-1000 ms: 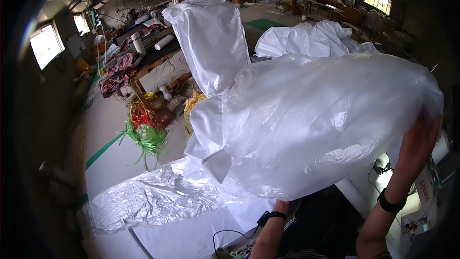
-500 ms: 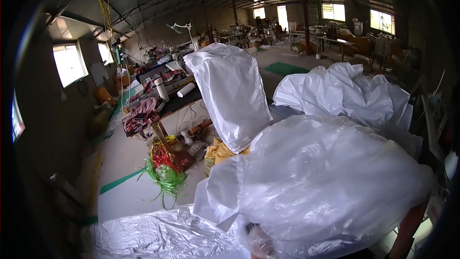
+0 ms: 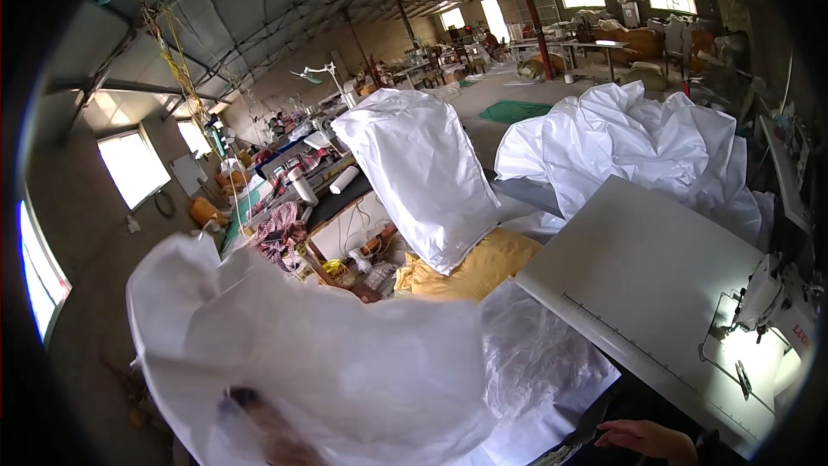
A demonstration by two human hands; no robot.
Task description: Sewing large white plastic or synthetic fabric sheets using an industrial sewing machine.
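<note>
A large, blurred piece of translucent white plastic [image 3: 345, 354] billows across the lower left; whether it is a bag or a sheet I cannot tell. My left hand [image 3: 263, 427] shows as a smear against this plastic, with a dark patch at its tip, and its fingers cannot be made out. At the lower right, my right hand [image 3: 642, 438] is open, fingers stretched out, with nothing in it. It is beside the front edge of a white sewing machine table [image 3: 621, 267]. A sewing machine [image 3: 768, 302] with a lit needle area stands at that table's right end.
More crinkled clear plastic [image 3: 543, 362] lies beside the table. Beyond it are a yellow sack [image 3: 474, 263], an upright white plastic bundle [image 3: 423, 173] and a crumpled white heap [image 3: 630, 147]. Checked cloth [image 3: 280, 229] hangs to the left. A red post [image 3: 530, 13] rises farther back.
The white plastic has swung from the right to the left along with my left hand, uncovering the sewing machine table. My right hand now shows empty. The view has shifted slightly.
</note>
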